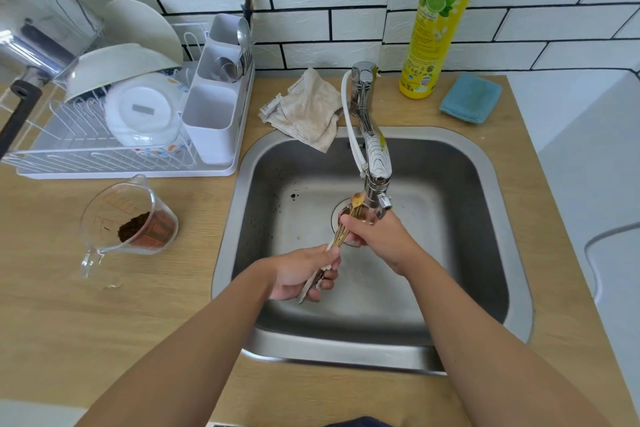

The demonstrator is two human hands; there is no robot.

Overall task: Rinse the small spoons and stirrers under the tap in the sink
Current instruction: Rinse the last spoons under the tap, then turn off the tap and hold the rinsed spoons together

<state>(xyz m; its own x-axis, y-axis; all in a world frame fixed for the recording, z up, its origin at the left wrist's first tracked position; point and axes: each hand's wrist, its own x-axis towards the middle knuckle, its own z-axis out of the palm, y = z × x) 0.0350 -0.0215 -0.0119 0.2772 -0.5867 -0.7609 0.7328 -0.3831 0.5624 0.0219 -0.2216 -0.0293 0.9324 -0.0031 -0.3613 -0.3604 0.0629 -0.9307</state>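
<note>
A bundle of small gold spoons and stirrers [348, 218] slants over the steel sink [491, 191], its bowl ends just under the tap [375, 163] spout. My left hand [304, 276] grips the handle ends of the bundle near the sink's front left. My right hand [374, 236] is wrapped around the upper part of the bundle, directly below the spout and above the drain. A thin stream of water seems to fall onto my right hand. The spoons' middle is hidden by my fingers.
A glass measuring jug [128, 222] holding coffee grounds stands left of the sink. A white dish rack [138, 107] with bowls and cutlery sits at the back left. A crumpled cloth [308, 111], a yellow detergent bottle [440, 21] and a blue sponge [471, 97] lie behind the sink.
</note>
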